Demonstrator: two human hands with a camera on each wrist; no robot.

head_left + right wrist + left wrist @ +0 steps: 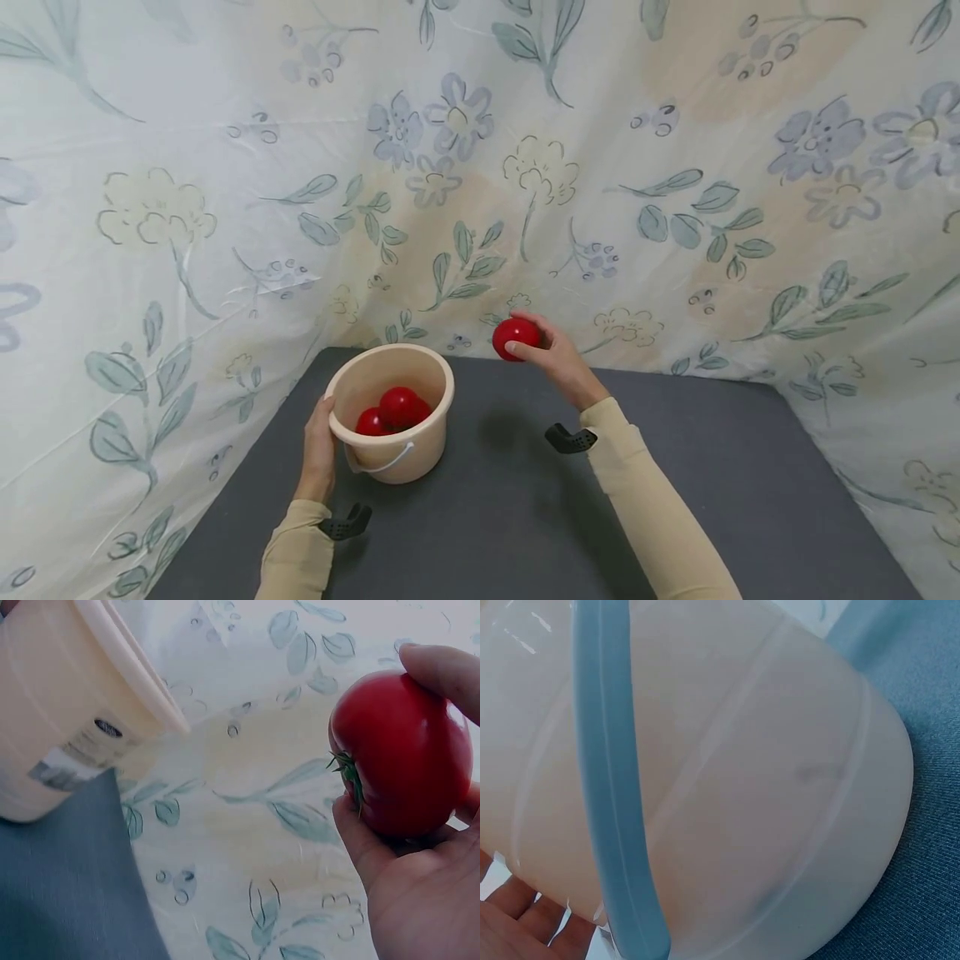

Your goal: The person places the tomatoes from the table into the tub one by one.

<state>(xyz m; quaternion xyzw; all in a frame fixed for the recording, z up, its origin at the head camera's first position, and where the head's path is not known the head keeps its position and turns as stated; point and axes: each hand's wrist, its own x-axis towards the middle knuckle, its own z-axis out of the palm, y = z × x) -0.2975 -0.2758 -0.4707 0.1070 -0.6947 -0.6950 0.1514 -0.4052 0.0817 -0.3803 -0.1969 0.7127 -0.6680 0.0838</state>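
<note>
A pale peach bucket stands on the left part of the dark table, with several red tomatoes inside. My left hand holds its left side, thumb up by the rim; in the left wrist view some fingers show against the bucket wall. A thin handle hangs down across the bucket's near side. Right of the bucket and above the table, my right hand grips another red tomato between thumb and fingers. Its green stem end faces the bucket in the right wrist view.
The dark grey table runs back to a floral cloth that hangs behind and along both sides. A black strap mount sits on the right wrist, and a similar mount on the left.
</note>
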